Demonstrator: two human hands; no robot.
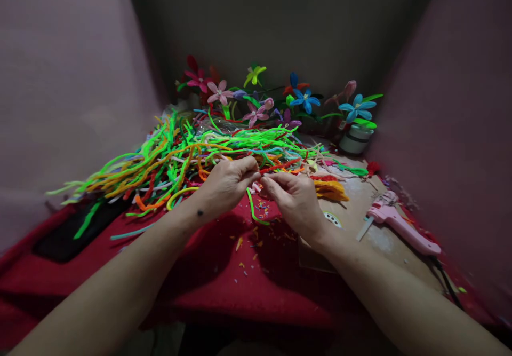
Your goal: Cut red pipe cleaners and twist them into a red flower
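Note:
My left hand (230, 184) and my right hand (295, 200) meet over the middle of the table, fingertips pinched close together. Whatever is between them is too small and too covered by the fingers to name. Just below the fingertips a short bright green pipe cleaner (251, 205) bends downward; I cannot tell if it hangs from the fingers or lies on the cloth. Behind both hands spreads a big heap of loose pipe cleaners (248, 138) in green, orange, red and other colours. A bundle of orange pipe cleaners (331, 190) lies just past my right hand.
A pink glue gun (404, 228) rests on a cardboard sheet (350, 233) at the right, its cord running forward. Fuzzy flowers (306, 101) and a white jar (356, 139) stand at the back. Colourful clippings (256, 233) litter the red cloth (212, 286). A black flat object (68, 238) lies left.

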